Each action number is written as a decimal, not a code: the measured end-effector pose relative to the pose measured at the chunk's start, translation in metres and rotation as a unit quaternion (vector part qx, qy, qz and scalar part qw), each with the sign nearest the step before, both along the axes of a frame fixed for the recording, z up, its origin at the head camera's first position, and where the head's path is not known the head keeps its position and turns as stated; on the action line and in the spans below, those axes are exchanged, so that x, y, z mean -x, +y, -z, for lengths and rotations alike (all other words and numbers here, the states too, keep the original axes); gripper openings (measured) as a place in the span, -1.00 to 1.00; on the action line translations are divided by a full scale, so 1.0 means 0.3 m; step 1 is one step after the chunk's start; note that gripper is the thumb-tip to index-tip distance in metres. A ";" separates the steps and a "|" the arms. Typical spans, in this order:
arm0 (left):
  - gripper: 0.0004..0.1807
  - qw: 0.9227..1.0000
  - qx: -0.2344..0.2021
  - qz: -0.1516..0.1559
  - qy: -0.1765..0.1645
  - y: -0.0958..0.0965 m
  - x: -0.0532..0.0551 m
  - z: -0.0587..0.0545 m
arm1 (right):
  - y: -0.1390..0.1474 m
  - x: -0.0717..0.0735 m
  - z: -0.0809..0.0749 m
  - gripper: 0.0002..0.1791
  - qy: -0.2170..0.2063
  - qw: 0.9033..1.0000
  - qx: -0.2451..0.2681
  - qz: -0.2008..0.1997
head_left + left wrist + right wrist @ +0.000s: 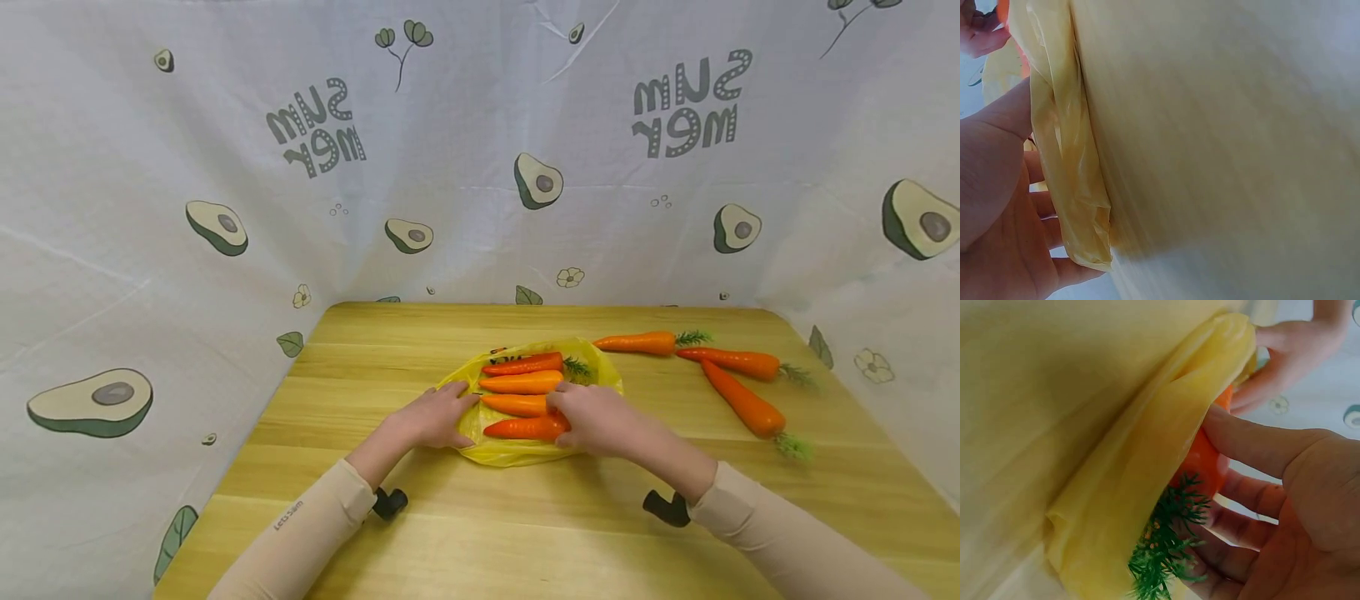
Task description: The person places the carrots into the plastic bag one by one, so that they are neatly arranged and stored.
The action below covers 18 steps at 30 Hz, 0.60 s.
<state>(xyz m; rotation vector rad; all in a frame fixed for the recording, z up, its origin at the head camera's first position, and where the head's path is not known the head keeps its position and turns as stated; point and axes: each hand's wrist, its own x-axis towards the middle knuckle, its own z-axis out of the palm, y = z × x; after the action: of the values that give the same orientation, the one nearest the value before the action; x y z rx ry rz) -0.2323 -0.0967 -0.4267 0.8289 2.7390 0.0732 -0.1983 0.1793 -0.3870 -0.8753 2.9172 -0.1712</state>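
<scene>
A yellow plastic bag lies on the table, with several orange carrots side by side on it, tips to the left. My left hand rests at the bag's left edge, fingers spread; in the left wrist view its thumb and fingers pass behind the folded plastic. The right hand holds the nearest carrot by its thick end. In the right wrist view, thumb and fingers lie on either side of that carrot, beside the bag's raised rim. Green leaves hang below the fingers.
Three more carrots lie loose at the right: one by the bag's far right edge, another farther right, and a slanting one nearer me. A printed curtain rises behind the wooden table and along its sides.
</scene>
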 end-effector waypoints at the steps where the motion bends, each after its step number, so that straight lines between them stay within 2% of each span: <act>1: -0.11 1.000 0.000 0.000 0.001 0.001 0.000 -0.001 | 0.001 -0.002 0.004 -0.65 0.002 1.000 -0.005 -0.001; 8: -0.09 1.000 0.000 0.005 0.009 0.006 -0.002 -0.003 | 0.001 -0.005 0.031 -0.67 0.019 1.000 -0.005 0.005; 18: -0.09 1.000 0.002 0.002 0.004 0.009 -0.003 -0.005 | 0.007 -0.006 0.031 -0.69 0.048 0.999 -0.014 -0.002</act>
<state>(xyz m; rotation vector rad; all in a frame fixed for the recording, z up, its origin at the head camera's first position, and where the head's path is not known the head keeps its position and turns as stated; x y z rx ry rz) -0.2313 -0.0940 -0.4253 0.8346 2.7445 0.0639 -0.1965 0.1814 -0.3961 -0.9110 2.9976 -0.0911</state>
